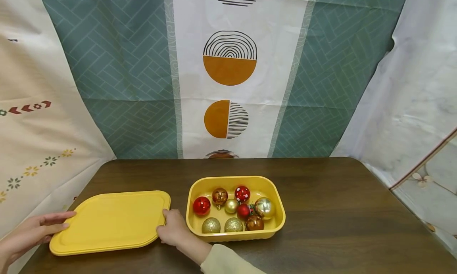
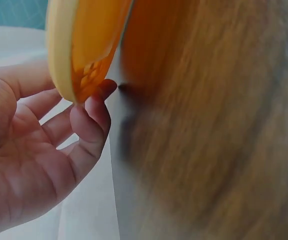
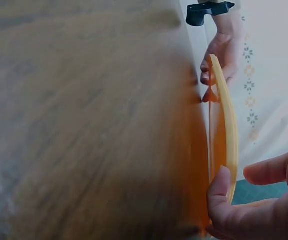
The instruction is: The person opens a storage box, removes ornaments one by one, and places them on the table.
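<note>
Behind everything, patterned cloth (image 1: 125,68) in green and white bands, with orange-and-black discs down the middle strip; in front of it, dark wood tabletop (image 1: 342,210). On the left of that surface in the head view, a flat yellow lid (image 1: 118,218) with rounded corners, set between two hands. Seen from the wrists, slightly clear of the wood at the edges in view. At its left end, left hand (image 1: 30,234), with the grip nearly closed across the rim: thumb on one side, fingers bent in behind the other. At its right end, right hand (image 1: 173,227), with the grip likewise narrowed to a pinch on the rim; farther fingers partly hidden, so exact placement hard to tell. Along the right forearm, a pale sleeve (image 1: 228,262). Just right of the right hand, near the lid but apart from it, a yellow container (image 1: 235,237), open at the top and standing level. Inside, nine baubles in view: one plain red bauble (image 1: 201,206) at the left, another darker red, one red with white dots, two brown, two glittery gold along the front, one small gold, one large shiny gold at the right.
</note>
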A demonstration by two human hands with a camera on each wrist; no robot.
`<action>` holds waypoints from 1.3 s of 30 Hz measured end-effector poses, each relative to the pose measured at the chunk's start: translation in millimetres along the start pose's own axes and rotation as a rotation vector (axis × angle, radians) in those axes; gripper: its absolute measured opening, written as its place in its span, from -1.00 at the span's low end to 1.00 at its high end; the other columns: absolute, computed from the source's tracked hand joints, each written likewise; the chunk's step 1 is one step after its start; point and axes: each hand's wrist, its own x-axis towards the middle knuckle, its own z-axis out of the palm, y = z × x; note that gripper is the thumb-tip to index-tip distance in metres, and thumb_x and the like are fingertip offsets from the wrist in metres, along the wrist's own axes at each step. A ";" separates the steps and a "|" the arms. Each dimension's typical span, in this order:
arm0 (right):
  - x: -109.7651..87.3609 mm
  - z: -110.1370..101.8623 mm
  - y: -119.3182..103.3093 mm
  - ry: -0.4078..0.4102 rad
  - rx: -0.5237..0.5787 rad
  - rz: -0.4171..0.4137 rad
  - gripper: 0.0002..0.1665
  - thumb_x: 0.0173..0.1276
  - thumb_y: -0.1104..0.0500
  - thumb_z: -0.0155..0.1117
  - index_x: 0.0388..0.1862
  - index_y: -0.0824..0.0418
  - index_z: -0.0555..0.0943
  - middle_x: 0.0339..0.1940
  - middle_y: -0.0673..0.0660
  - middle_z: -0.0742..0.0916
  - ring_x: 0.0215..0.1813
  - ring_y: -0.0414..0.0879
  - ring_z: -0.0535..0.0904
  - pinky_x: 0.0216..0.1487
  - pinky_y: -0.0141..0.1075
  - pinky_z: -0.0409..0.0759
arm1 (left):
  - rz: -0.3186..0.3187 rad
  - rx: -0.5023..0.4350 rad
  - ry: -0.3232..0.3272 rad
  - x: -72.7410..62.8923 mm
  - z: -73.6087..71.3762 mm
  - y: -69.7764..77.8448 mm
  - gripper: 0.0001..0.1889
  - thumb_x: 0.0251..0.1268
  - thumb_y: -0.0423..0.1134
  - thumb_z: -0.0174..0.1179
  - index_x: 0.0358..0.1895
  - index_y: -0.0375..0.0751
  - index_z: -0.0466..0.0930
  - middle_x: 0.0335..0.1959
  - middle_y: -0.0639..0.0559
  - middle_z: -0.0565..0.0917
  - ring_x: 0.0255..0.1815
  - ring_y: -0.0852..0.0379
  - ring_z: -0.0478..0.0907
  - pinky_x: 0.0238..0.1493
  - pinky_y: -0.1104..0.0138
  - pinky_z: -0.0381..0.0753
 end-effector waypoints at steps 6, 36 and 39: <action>0.2 0.9 3.2 -0.009 0.017 0.044 -0.34 -0.01 0.42 0.13 0.19 0.42 0.39 0.07 0.24 0.47 -0.45 -0.08 0.45 -0.66 -0.40 0.42 | -0.007 0.172 0.076 4.8 5.8 8.3 -0.37 0.30 -0.01 0.03 0.24 -0.48 0.25 0.27 -0.61 -0.01 0.04 -0.17 0.45 -0.16 0.09 0.57; -43.4 -67.2 -8.7 -0.355 0.026 -0.345 -0.57 0.24 0.26 0.16 0.12 0.28 0.51 -0.04 0.14 0.65 -0.13 -0.34 0.52 -0.10 -0.54 0.45 | 0.174 0.218 0.288 -13.6 56.0 73.5 -0.53 0.27 -0.09 0.10 0.06 -0.44 0.46 -0.21 0.42 0.57 -0.31 0.59 0.44 -0.37 0.31 0.58; -46.8 -80.1 -5.1 -0.349 0.052 -0.378 -0.59 0.25 0.28 0.16 0.10 0.27 0.52 -0.10 0.14 0.67 -0.12 -0.31 0.54 -0.08 -0.52 0.45 | 0.204 0.200 0.296 -14.5 67.6 86.3 -0.55 0.26 -0.11 0.11 0.05 -0.44 0.46 -0.25 0.52 0.53 -0.31 0.57 0.46 -0.36 0.31 0.59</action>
